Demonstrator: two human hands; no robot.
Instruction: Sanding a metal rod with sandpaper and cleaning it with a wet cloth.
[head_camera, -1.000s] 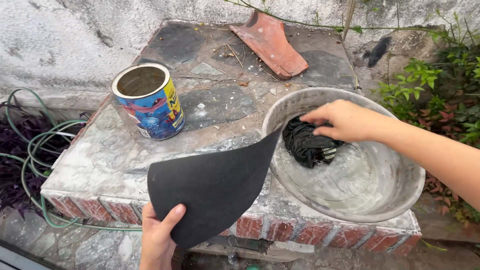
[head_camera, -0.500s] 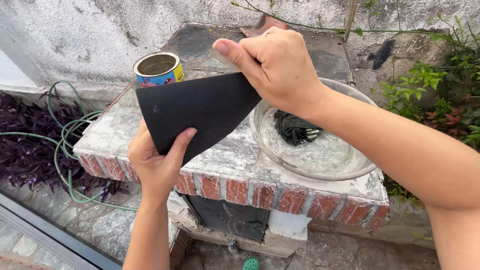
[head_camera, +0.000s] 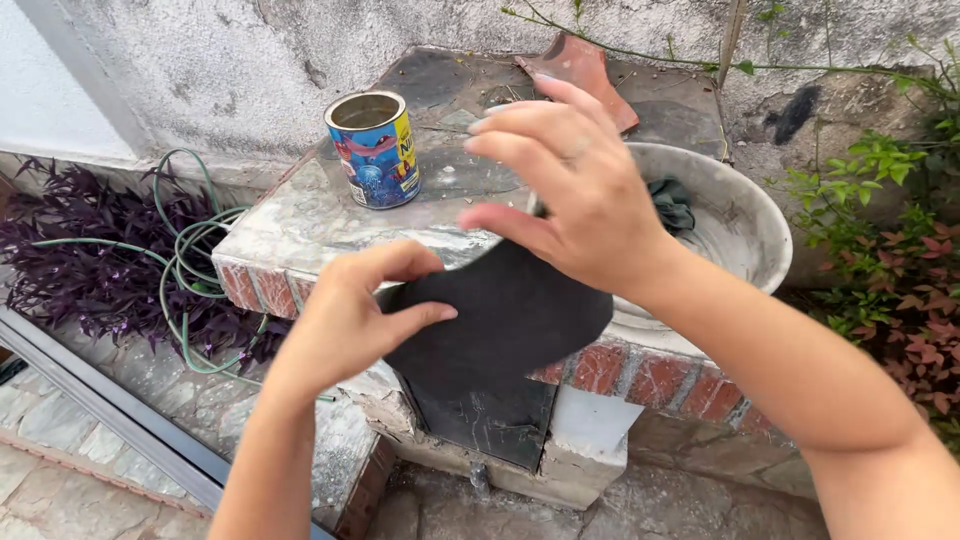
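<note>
Both hands hold one black sheet, a thin, dark, felt-like piece with a rounded lower edge, up in the air in front of the brick-and-stone ledge. The left hand grips the sheet's left edge, thumb over the near face and fingers curled behind it. The right hand pinches the sheet's upper right part between thumb and forefinger, while its other fingers are spread loosely above and touch nothing.

Behind the hands, on the stone top of the ledge, stands an open tin can with a blue, yellow and red label, upright and well apart from the sheet. To the right, a wide grey basin rests on the ledge; a dark crumpled rag lies inside it, partly hidden by the right hand. A broken reddish roof tile lies at the back of the ledge against the rough plastered wall.

Left of the ledge, a green garden hose is coiled over purple-leaved plants. Green and reddish shrubs grow on the right.
</note>
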